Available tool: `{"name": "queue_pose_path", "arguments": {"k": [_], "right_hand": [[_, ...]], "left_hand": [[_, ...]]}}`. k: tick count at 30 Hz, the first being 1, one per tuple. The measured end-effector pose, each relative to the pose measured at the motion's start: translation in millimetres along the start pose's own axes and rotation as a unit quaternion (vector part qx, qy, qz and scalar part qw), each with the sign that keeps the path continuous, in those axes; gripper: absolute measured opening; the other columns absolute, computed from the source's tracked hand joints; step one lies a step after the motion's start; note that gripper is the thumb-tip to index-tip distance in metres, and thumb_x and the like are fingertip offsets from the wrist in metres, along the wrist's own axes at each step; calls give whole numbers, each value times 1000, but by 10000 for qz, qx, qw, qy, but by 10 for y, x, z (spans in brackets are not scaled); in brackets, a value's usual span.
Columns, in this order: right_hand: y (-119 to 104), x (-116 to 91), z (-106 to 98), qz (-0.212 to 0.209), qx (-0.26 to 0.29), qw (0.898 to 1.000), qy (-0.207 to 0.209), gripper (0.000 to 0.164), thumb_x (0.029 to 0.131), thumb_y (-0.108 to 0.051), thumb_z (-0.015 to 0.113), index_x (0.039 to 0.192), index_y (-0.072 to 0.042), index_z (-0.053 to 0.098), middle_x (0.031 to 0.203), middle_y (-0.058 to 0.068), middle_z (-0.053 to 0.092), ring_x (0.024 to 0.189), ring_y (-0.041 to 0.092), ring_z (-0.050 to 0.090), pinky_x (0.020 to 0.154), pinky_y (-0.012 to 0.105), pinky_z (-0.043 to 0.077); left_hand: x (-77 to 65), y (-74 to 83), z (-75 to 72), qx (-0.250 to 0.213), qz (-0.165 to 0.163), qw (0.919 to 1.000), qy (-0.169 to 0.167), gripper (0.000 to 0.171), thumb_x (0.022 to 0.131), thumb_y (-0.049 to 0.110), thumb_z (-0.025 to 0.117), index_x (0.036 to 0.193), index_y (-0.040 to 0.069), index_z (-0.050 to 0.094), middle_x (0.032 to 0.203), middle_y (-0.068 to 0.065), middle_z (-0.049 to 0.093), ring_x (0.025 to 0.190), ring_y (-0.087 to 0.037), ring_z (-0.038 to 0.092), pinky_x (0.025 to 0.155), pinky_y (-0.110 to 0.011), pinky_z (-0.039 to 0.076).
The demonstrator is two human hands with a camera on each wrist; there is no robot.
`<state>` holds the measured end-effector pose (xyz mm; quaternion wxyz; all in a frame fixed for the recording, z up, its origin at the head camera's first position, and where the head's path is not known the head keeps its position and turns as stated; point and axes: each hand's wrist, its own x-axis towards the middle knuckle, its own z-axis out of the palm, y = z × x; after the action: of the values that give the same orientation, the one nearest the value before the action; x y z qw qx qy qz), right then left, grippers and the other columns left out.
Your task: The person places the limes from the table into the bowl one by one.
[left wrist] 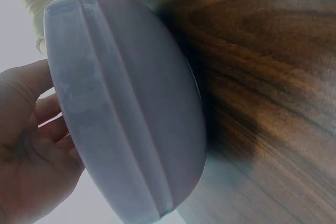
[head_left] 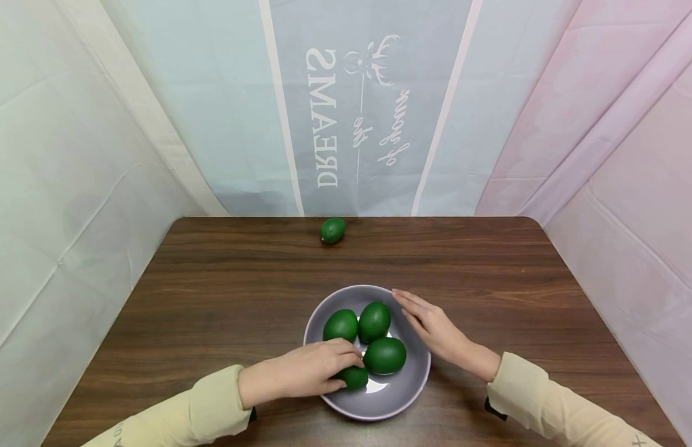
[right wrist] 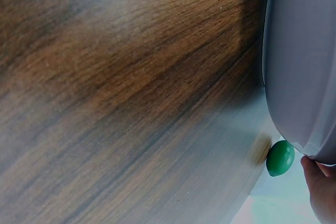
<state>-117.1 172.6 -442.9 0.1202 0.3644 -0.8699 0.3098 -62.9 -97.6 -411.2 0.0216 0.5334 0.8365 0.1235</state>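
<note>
A round grey-purple bowl holds several green limes, with one lime at the left, a second lime at the back and a third lime at the right. Over the bowl's near left rim reaches my left hand, its fingers and thumb gripping another lime, partly hidden beneath them. My right hand lies along the bowl's right rim with straight fingers. The bowl's outer wall fills much of the left wrist view and hides the left fingertips.
One more lime lies by itself near the far edge of the dark wooden table. Behind the table hangs a pale blue cloth with printed lettering, and light cloth walls stand on both sides.
</note>
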Motion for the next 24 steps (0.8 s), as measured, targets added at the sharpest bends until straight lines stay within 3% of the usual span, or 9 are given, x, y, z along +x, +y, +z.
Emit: {"name": "queue_pose_path", "arguments": {"k": [7,14,24], "right_hand": [[3,4,-4,-29,5,10000,13,40,85,2,58,125,0,54,127,14,53,114,28,52,87,42,47],[7,-4,3,-74,15,10000,38,40,85,3,57,125,2,53,127,15,53,113,30,52,85,44,48],[5,5,17,-97,34,9999,102,40,84,4,59,123,3,55,126,15,53,114,29,52,86,43,48]], "left_hand": [[28,-59,-89,-32,-59,9999,134,28,84,24,65,109,13,60,111,3,56,107,-8,51,93,-19,40],[90,-222,-210,-302,33,9989,356,23,86,18,63,108,10,61,106,2,59,104,-8,52,93,-20,41],[118,-469,-343,-640,-330,9953,643,18,88,16,60,105,9,62,102,2,61,97,-8,54,85,-20,45]]}}
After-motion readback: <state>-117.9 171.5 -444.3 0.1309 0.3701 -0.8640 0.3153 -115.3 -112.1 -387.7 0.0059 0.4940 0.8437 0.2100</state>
